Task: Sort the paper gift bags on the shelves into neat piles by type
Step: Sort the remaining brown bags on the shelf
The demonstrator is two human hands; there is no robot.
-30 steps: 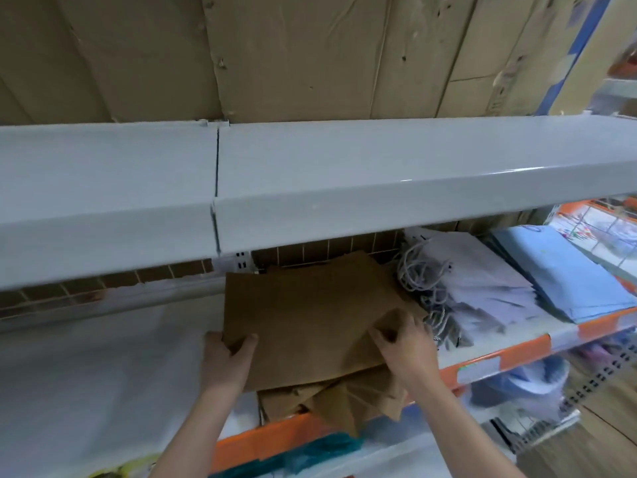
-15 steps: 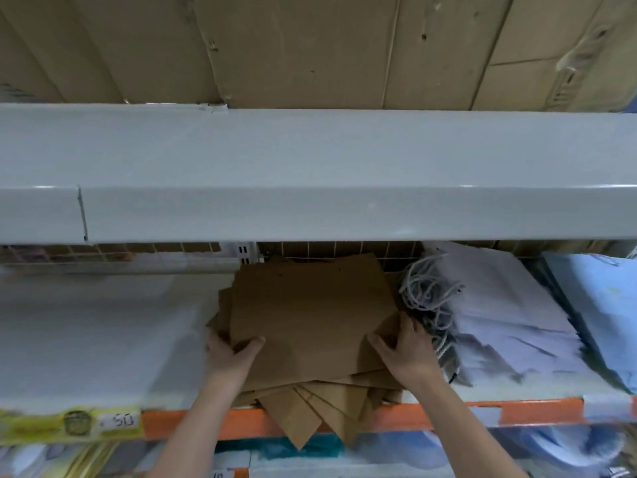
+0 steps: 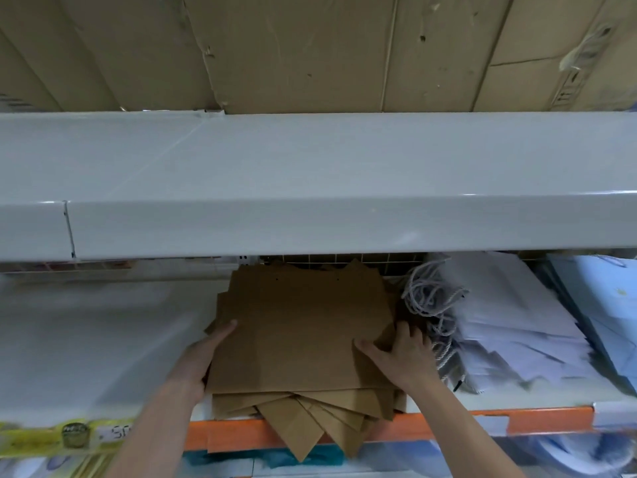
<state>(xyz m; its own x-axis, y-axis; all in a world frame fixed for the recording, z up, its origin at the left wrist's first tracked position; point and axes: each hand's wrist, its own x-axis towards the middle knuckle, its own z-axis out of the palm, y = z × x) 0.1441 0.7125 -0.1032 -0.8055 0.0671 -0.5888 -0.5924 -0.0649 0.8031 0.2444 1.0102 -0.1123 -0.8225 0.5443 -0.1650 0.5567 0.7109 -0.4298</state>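
Observation:
A stack of flat brown kraft paper bags (image 3: 303, 326) lies on the lower shelf (image 3: 517, 403), its top bag squared up while lower ones fan out over the orange front edge (image 3: 448, 426). My left hand (image 3: 200, 360) grips the stack's left edge, thumb on top. My right hand (image 3: 403, 357) presses on the stack's right front corner, fingers spread over the edge. To the right lies a pile of pale lilac bags (image 3: 510, 326) with tangled cord handles (image 3: 431, 298), then light blue bags (image 3: 599, 305).
The white upper shelf (image 3: 310, 188) overhangs and hides the back of the lower shelf. Cardboard boxes (image 3: 310, 50) stand on top of it. The lower shelf left of the brown stack shows bare white surface (image 3: 96, 339). A yellow price label (image 3: 69, 436) is at front left.
The view has shifted left and closer. My left hand slid along the stack's left edge; my right hand moved onto the right front corner. The top bags look more squared.

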